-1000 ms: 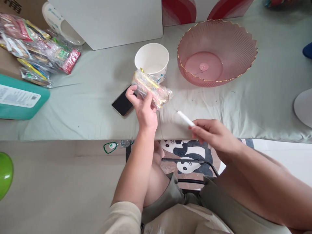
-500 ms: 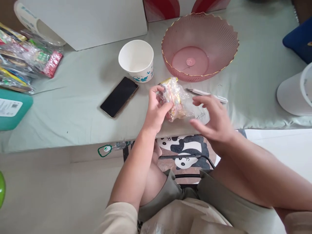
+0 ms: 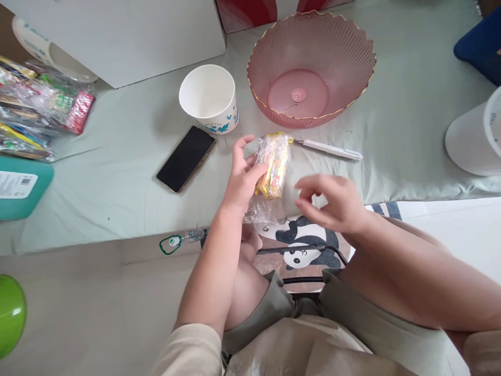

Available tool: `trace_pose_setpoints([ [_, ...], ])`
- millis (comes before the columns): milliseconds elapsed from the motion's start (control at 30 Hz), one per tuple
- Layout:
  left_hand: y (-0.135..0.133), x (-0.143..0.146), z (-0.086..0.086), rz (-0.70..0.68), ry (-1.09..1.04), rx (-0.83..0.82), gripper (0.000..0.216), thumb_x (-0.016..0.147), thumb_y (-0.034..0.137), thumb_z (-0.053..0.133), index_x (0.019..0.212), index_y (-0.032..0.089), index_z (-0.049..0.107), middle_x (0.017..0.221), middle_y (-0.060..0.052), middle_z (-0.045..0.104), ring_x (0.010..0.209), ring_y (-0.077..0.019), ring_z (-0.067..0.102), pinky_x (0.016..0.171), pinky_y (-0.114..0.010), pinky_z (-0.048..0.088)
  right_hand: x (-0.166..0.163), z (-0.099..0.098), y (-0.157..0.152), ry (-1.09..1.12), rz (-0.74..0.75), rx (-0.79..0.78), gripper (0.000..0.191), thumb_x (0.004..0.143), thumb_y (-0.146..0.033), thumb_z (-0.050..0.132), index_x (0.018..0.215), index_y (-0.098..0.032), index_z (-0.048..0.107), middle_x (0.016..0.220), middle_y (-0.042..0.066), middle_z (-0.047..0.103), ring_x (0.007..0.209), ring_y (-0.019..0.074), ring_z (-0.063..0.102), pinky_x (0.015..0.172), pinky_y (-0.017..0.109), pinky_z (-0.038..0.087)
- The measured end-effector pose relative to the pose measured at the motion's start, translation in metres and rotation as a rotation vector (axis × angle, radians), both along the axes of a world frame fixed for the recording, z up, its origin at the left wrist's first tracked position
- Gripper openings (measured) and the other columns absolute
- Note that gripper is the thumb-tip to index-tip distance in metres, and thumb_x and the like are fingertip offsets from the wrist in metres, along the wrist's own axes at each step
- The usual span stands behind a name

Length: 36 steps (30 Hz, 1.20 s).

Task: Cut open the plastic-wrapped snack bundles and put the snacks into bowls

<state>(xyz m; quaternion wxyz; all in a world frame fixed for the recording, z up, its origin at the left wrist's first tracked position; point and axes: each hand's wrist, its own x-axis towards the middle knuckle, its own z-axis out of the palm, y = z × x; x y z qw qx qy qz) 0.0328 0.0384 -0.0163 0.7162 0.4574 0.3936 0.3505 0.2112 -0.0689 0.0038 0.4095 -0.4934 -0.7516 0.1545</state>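
My left hand (image 3: 242, 177) grips a clear plastic packet of yellow-wrapped sweets (image 3: 272, 167) above the table's front edge. Beside it, to the right, my right hand (image 3: 332, 201) hovers with fingers curled and apart, holding nothing. A white pen-like tool (image 3: 329, 149) lies on the pale green cloth just beyond the packet. Behind it stands an empty pink ribbed bowl (image 3: 313, 36). A white paper cup (image 3: 209, 102) and a black phone (image 3: 185, 158) sit to the left of the packet.
A heap of snack packets (image 3: 39, 112) and a teal box (image 3: 19, 188) lie at the far left. A white box (image 3: 129, 36) stands at the back. A white round object (image 3: 475, 138) is at the right edge, a green object (image 3: 11, 313) at lower left.
My right hand put the white tool down on the cloth and came away bare. My left hand carried the sweets packet rightward and turned it upright.
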Motion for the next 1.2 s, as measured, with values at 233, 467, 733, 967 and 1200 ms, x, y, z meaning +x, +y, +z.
trace_pose_setpoints([
  [233,-0.008,-0.004,0.012,-0.373,-0.008,-0.096,0.063,0.080,0.033,0.074,0.137,0.033,0.048,0.104,0.001,0.071,0.090,-0.0192,0.069,0.086,-0.034,0.055,0.006,0.011,0.005,0.210,-0.316,-0.186,0.008,0.093,-0.027,0.066,0.086,-0.025,0.070,0.051,-0.006,0.058,0.043,0.0102,0.051,0.047,0.026,0.040],
  [467,-0.010,-0.006,0.013,-0.462,-0.055,-0.229,0.060,0.082,0.035,0.070,0.138,0.035,0.049,0.102,0.001,0.074,0.083,-0.0183,0.073,0.076,-0.032,0.055,0.020,0.010,0.025,0.995,-0.561,-0.311,0.026,0.092,-0.046,0.064,0.083,-0.027,0.049,0.051,-0.008,0.053,0.042,0.0135,0.059,0.040,0.023,0.032],
  [733,-0.012,0.005,0.010,-0.301,-0.056,-0.129,0.054,0.080,0.034,0.070,0.131,0.035,0.052,0.102,0.002,0.075,0.082,-0.0183,0.072,0.076,-0.032,0.059,0.022,-0.004,0.027,0.882,-0.600,-0.257,0.027,0.092,-0.046,0.065,0.109,-0.032,0.050,0.110,0.002,0.072,0.099,0.0192,0.075,0.071,0.031,0.057],
  [967,-0.013,0.009,0.001,-0.375,0.050,0.066,0.041,0.087,0.034,0.060,0.127,0.026,0.068,0.125,-0.005,0.074,0.102,-0.0224,0.073,0.086,-0.035,0.063,-0.004,-0.004,0.012,0.507,-0.382,-0.420,0.043,0.083,-0.049,0.071,0.114,-0.026,0.053,0.122,0.009,0.066,0.116,0.0259,0.065,0.082,0.038,0.061],
  [1200,-0.019,0.007,-0.004,-0.225,0.169,0.310,0.037,0.089,0.031,0.069,0.125,0.027,0.064,0.134,-0.005,0.069,0.091,-0.0154,0.073,0.077,-0.026,0.061,-0.001,-0.003,0.019,0.465,-0.482,-0.508,0.015,0.087,-0.033,0.063,0.083,-0.025,0.051,0.081,0.001,0.063,0.078,0.0173,0.063,0.067,0.032,0.051],
])
